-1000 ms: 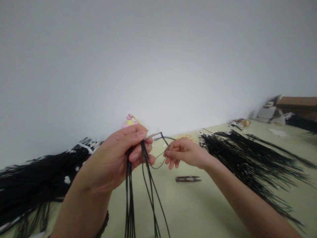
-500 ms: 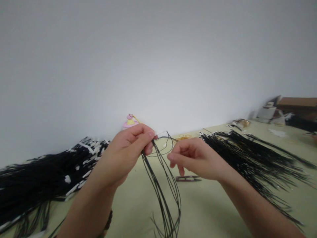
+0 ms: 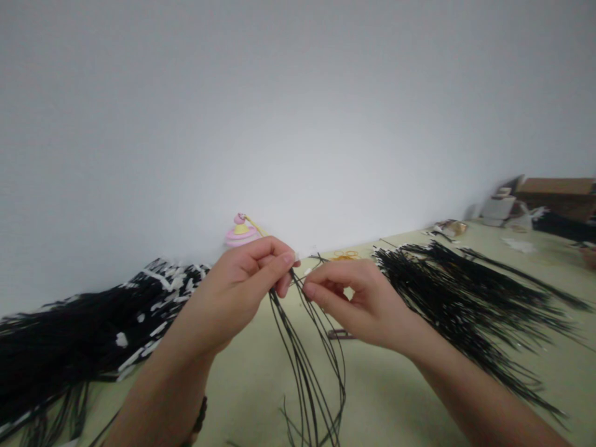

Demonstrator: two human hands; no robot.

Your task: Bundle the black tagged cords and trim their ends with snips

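Observation:
My left hand (image 3: 254, 276) is closed, thumb against fingers, pinching several thin black cords (image 3: 298, 360) near their upper ends. The cords hang down in loose curves towards the table's near side. A small whitish tip pokes out past the left fingertips. Just to the right, my right hand (image 3: 347, 295) is closed in a pinch beside the cords; one strand seems to run into its fingertips, though what sits between them is partly hidden. Behind and below it, thread snips (image 3: 339, 334) lie on the table, half covered by the hand.
To the left lies a thick heap of black cords with white ends (image 3: 84, 329). Another spread of black cords (image 3: 447, 292) is on the right. A pink-and-yellow object (image 3: 240, 231), yellow bands (image 3: 345, 255) and a cardboard box (image 3: 556, 186) stand or lie towards the wall.
My right hand has moved left, up to the cords near my left hand, and its fingers have closed into a pinch. It now covers part of the snips. My left hand keeps its hold.

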